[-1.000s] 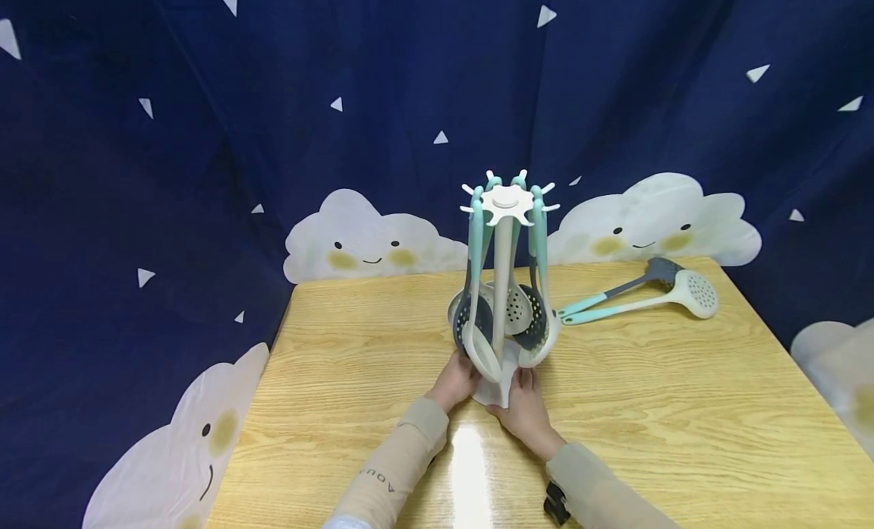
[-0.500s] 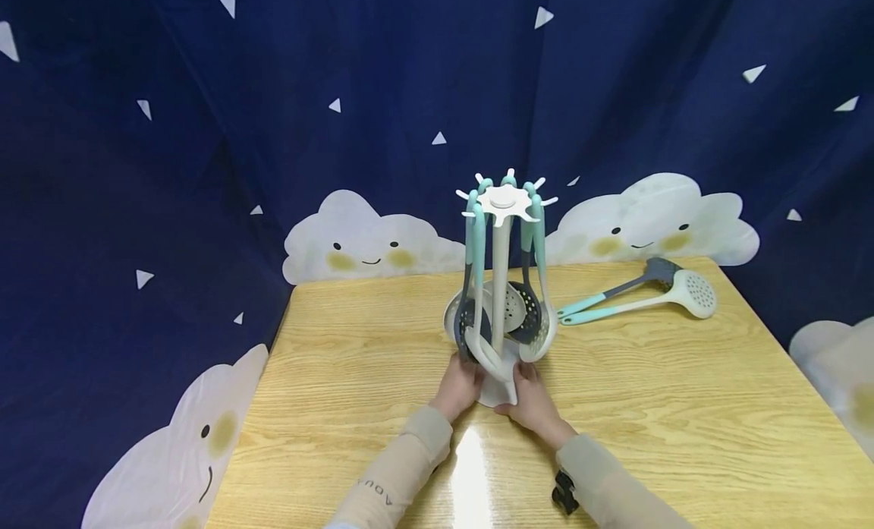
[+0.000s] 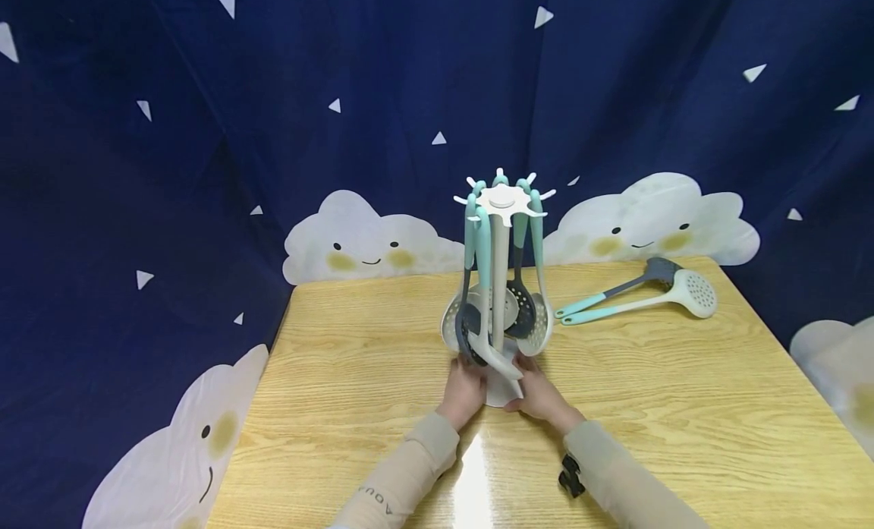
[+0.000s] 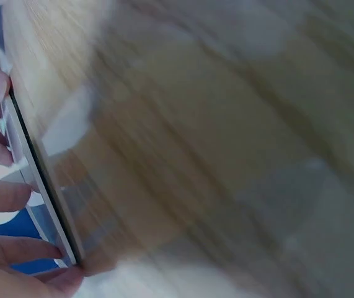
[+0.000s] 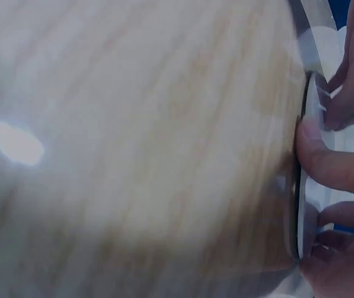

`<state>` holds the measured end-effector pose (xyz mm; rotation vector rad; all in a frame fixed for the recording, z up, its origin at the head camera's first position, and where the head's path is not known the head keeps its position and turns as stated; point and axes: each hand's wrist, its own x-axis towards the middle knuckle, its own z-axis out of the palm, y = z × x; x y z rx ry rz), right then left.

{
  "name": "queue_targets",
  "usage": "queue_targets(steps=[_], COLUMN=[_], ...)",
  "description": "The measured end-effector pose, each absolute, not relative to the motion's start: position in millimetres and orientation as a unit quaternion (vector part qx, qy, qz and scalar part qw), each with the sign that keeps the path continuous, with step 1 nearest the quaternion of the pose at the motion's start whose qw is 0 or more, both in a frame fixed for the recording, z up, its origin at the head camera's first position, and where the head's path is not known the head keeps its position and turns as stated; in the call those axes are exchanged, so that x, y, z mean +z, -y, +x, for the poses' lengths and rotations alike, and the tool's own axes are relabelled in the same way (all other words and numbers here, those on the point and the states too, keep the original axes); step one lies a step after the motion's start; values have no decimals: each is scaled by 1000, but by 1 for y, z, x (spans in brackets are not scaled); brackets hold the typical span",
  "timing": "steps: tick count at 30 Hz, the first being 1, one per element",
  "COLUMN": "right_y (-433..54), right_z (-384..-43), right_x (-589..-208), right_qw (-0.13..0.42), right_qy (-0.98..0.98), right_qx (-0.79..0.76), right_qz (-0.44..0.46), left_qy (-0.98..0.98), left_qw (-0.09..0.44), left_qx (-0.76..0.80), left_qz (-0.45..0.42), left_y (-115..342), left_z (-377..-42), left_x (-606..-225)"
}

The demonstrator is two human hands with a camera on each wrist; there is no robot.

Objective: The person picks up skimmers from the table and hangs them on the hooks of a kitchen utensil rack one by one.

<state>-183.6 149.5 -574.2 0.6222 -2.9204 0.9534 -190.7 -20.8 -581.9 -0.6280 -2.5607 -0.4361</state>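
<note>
In the head view a white utensil rack (image 3: 501, 199) stands upright, with teal-handled cooking utensils hanging from its hooks. A pale ladle (image 3: 498, 360) hangs at its front. Dark and pale perforated heads, such as a dark skimmer (image 3: 523, 313), hang around the post. My left hand (image 3: 462, 392) grips the left side of the rack's white base (image 3: 501, 392). From the right, my right hand (image 3: 539, 392) holds the same base, its fingers partly hidden behind the utensils. In the wrist views, fingertips (image 4: 56, 251) and a thumb (image 5: 313, 146) lie against the base's thin rim.
To the right of the rack, a dark-headed utensil (image 3: 661, 269) and a pale skimmer (image 3: 698, 294), both teal-handled, lie on the wooden table (image 3: 362, 339). Behind the table hangs a dark blue curtain (image 3: 382, 51) with cloud prints.
The rack has turned: its front utensils have swung right and its rear ones left. Both hands have shifted slightly right, still on the base. The two lying utensils have not moved.
</note>
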Motion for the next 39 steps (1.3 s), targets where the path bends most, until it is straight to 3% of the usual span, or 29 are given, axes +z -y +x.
queue_targets(steps=[5,11,21,39], right_y=[-155,-161,-167,-177], right_z=[-186,-192,-199,-210], right_x=[-569,-566,-558,-546], right_qw=[-8,-24,-62,-128], right_qy=[928,920,909,877], right_qx=[299,308,319,359], right_qz=[223,241,263,291], left_qy=[934,951,942,957], left_qw=[260,229,227,157], left_qx=[-126,-75,130,160], left_qz=[-212,-193,-211,-181], left_y=[16,12,6,-5], left_z=[-188,-183,-176,-168], left_x=[-579,-574,-565,-567])
